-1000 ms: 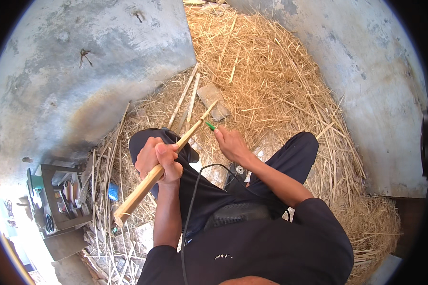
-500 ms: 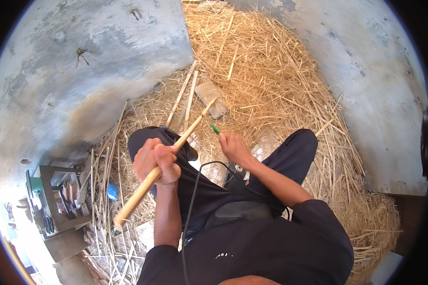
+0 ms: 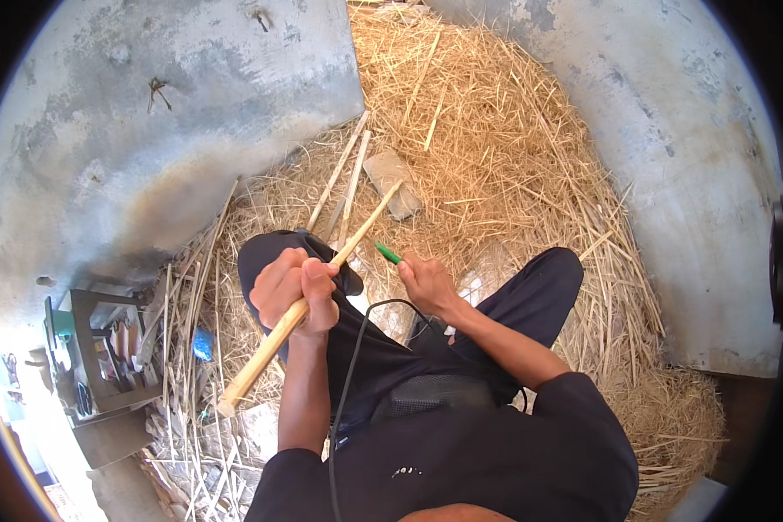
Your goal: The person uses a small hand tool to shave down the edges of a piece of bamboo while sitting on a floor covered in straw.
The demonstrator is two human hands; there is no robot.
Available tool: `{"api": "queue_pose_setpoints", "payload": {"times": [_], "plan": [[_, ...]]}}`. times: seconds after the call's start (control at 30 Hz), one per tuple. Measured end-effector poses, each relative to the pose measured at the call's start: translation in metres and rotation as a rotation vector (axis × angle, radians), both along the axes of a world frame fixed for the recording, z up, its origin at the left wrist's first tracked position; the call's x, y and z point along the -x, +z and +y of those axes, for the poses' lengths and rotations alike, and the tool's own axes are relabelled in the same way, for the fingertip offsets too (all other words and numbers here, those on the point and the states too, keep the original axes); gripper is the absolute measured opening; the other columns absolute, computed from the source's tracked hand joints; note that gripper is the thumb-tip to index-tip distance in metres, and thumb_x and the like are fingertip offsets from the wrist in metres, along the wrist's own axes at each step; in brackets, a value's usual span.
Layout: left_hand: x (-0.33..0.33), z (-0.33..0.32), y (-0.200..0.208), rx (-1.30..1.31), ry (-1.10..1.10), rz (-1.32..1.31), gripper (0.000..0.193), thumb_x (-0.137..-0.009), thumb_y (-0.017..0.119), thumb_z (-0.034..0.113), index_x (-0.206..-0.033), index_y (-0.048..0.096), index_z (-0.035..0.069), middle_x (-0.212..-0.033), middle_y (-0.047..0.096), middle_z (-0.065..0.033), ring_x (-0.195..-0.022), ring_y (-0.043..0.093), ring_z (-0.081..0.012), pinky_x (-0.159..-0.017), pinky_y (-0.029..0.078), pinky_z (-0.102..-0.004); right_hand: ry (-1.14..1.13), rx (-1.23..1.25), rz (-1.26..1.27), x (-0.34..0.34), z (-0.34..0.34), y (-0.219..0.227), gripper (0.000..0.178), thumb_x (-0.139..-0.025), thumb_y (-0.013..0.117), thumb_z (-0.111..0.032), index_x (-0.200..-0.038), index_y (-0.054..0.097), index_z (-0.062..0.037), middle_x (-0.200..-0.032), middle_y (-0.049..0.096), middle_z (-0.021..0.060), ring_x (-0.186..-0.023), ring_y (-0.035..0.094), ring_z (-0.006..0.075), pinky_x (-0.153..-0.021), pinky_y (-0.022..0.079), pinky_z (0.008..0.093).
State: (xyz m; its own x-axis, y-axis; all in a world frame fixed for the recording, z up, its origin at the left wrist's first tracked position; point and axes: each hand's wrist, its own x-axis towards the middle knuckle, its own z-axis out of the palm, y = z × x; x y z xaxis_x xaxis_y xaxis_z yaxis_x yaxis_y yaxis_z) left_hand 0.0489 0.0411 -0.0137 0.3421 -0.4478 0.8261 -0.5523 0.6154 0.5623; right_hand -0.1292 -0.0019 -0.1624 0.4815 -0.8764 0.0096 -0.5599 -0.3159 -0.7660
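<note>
My left hand (image 3: 291,291) is closed around the middle of a pale wooden stick (image 3: 258,372), over my bent left leg. The stick slants from its thick blunt end at the lower left to a thinner end at the upper right. That thin end overlaps a flat greyish-brown block (image 3: 383,170) in view; whether they touch I cannot tell. Over the gap between my legs, my right hand (image 3: 430,284) grips a slim green tool (image 3: 388,253). Only its green end shows beyond the fingers, apart from the stick; the rest is hidden.
Straw and shavings (image 3: 487,139) cover the floor. Long split strips (image 3: 354,178) lie beyond my left leg. At the left stands a wooden rack (image 3: 113,402) holding several tools, near a blue crumpled thing (image 3: 202,343). Grey walls (image 3: 174,96) flank me. A black cable (image 3: 353,374) crosses my lap.
The stick's thick end has shifted slightly right, and my left fist has turned around it. My right hand and the green tool have moved a little left and down relative to the block.
</note>
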Motion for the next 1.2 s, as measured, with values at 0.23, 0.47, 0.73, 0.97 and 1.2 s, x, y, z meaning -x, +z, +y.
{"api": "queue_pose_setpoints", "payload": {"times": [0.23, 0.47, 0.73, 0.97, 1.2], "plan": [[-0.003, -0.001, -0.007, -0.047, 0.051, 0.116, 0.036, -0.085, 0.051, 0.007, -0.05, 0.053, -0.003, -0.043, 0.046, -0.0073, -0.036, 0.039, -0.0125, -0.035, 0.026, -0.0249, -0.247, -0.122, -0.012, 0.018, -0.019, 0.013, 0.044, -0.097, 0.033, -0.029, -0.071, 0.051, 0.0021, -0.054, 0.047, 0.0187, -0.049, 0.049, 0.0309, -0.052, 0.038, 0.0433], [0.013, -0.003, 0.001, -0.096, 0.3, 0.13, 0.042, -0.097, 0.043, 0.018, -0.058, 0.045, 0.002, -0.056, 0.046, -0.0063, -0.046, 0.043, -0.0127, -0.044, 0.031, -0.0248, 0.107, 0.0, -0.391, -0.002, 0.03, 0.1, 0.03, -0.096, 0.039, -0.024, -0.081, 0.049, 0.0001, -0.051, 0.048, 0.021, -0.049, 0.053, 0.0379, -0.048, 0.038, 0.0449], [0.015, -0.003, -0.005, -0.124, 0.291, 0.114, 0.049, -0.098, 0.043, 0.025, -0.055, 0.044, 0.0, -0.054, 0.043, -0.0079, -0.045, 0.042, -0.0144, -0.042, 0.03, -0.0269, 0.152, -0.056, -0.218, -0.004, 0.031, 0.105, 0.029, -0.097, 0.034, -0.019, -0.08, 0.046, 0.0003, -0.052, 0.046, 0.0222, -0.049, 0.05, 0.0408, -0.047, 0.039, 0.0461], [0.017, 0.004, -0.006, -0.135, 0.077, 0.029, 0.048, -0.098, 0.04, 0.022, -0.054, 0.038, 0.003, -0.055, 0.035, -0.0039, -0.045, 0.033, -0.0087, -0.044, 0.027, -0.0214, 0.179, -0.015, -0.17, 0.005, 0.024, 0.097, 0.029, -0.097, 0.036, -0.02, -0.079, 0.046, 0.0004, -0.053, 0.045, 0.0185, -0.047, 0.049, 0.0389, -0.048, 0.038, 0.0454], [0.021, -0.001, -0.007, -0.109, 0.155, 0.036, 0.051, -0.097, 0.043, 0.029, -0.054, 0.042, 0.002, -0.053, 0.04, -0.0052, -0.044, 0.041, -0.0117, -0.042, 0.03, -0.0239, 0.083, -0.026, -0.144, 0.011, 0.007, 0.058, 0.032, -0.097, 0.038, -0.022, -0.077, 0.05, -0.0002, -0.051, 0.045, 0.0181, -0.044, 0.047, 0.0365, -0.047, 0.039, 0.0445]]}}
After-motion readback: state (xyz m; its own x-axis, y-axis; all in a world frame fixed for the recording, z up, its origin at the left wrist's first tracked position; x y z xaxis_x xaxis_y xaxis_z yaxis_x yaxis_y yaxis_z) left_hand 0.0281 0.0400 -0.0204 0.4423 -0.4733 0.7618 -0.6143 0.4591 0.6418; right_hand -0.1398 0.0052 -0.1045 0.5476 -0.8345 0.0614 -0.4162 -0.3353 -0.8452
